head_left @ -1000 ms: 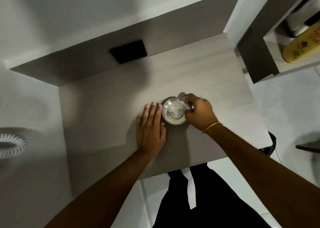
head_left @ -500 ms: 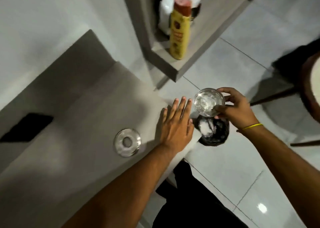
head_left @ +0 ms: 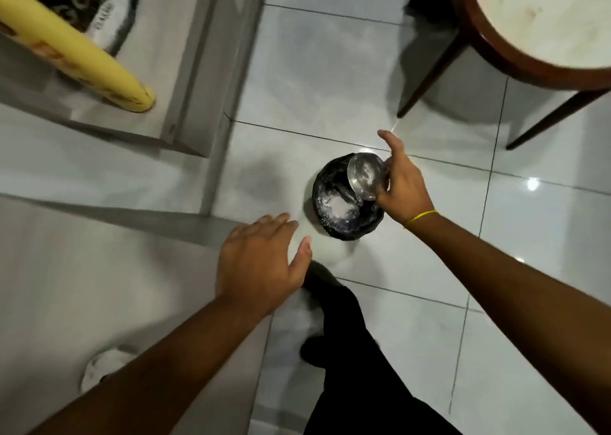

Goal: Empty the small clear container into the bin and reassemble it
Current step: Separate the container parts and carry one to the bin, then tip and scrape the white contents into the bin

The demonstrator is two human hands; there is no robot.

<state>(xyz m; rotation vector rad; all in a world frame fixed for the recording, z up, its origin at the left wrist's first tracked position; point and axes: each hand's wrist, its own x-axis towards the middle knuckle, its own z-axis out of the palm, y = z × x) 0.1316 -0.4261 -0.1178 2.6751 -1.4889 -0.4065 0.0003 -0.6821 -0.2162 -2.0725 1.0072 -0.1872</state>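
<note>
Container (head_left: pixel 365 180) is gripped, tipped over the bin (head_left: pixel 347 203), by the right hand (head_left: pixel 401 186); contents could be spilled onto the floor (head_left: pixel 330 87) if aim drifts. Left hand (head_left: pixel 261 262) is spread, empty.

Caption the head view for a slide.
Right hand tips the clear container over the black-lined bin; left hand open.

— Where does the bin (head_left: pixel 347 218) stand?
— On the floor (head_left: pixel 330 80), just right of the table (head_left: pixel 99 286) edge. The right hand (head_left: pixel 401 186) holds the container (head_left: pixel 365 176) tilted over the bin's far right rim.
— And the left hand (head_left: pixel 261 262)?
— Spread at the table's right edge, near the bin. The lid (head_left: pixel 99 370) lies on the table, partly hidden behind the left forearm.
— Farther back?
— A shelf (head_left: pixel 158 71) at far left with a bottle (head_left: pixel 76 57) on it; a round side table (head_left: pixel 542 24) at far right.
</note>
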